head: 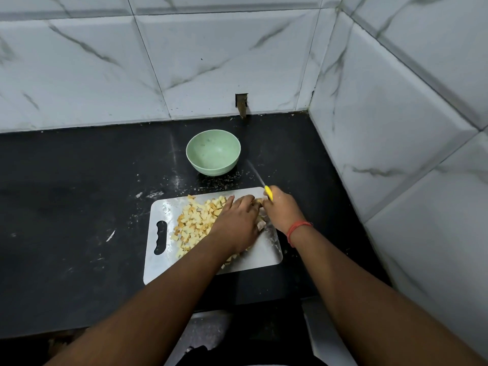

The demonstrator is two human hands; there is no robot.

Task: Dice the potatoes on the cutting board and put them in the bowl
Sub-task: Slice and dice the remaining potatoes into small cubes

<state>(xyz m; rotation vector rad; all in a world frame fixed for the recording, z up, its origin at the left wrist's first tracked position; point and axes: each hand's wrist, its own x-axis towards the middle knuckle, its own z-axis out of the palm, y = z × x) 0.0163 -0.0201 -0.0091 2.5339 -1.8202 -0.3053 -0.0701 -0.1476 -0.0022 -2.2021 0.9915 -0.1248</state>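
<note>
On the black surface (79,194) lies my steel cutting board (266,253), well heaped with diced potatoes (195,223); the green bowl (213,154) just beyond holds none. Dicing looks nearly finished. My left hand (239,220) lies flat, fingers straight, over the pile. My right hand (284,211) grips the yellow-handled knife (268,192), blade raised. Next: gather dice, carry them to the bowl.

The counter (79,207) was black stone, dusted with pale specks and set into a corner. White marble-look wall tiles (105,62) with grey veining covered both walls. A small rectangular cutout (241,103) sat in the back wall just above the counter.
</note>
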